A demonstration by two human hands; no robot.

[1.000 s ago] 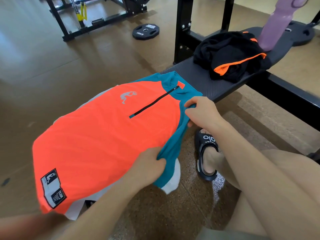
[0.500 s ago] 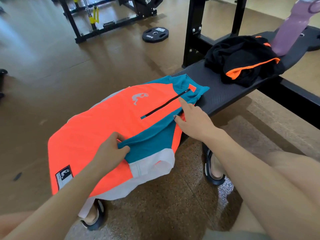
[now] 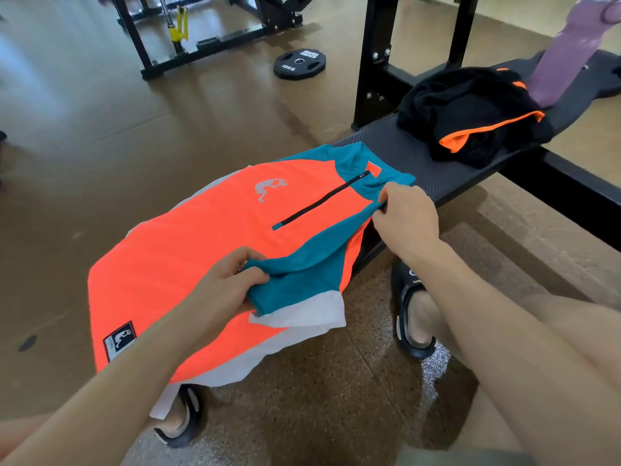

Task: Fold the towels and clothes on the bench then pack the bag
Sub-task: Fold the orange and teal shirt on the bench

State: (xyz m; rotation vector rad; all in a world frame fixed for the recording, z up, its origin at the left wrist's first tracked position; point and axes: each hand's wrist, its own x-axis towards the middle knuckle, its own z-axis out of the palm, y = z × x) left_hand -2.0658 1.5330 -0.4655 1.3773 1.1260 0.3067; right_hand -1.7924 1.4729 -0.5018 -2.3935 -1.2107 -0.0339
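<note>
Jersey (image 3: 188,250) sleeve btwn both hands (image 3: 228,284)

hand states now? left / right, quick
Left hand: closed, gripping the teal sleeve end of the orange jersey.
Right hand: closed, pinching the teal shoulder fabric near the collar.

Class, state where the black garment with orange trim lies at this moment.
In the head view, the black garment with orange trim lies bunched at upper right on the black bench, beyond the orange and teal shirt and beside the purple bottle.
</note>
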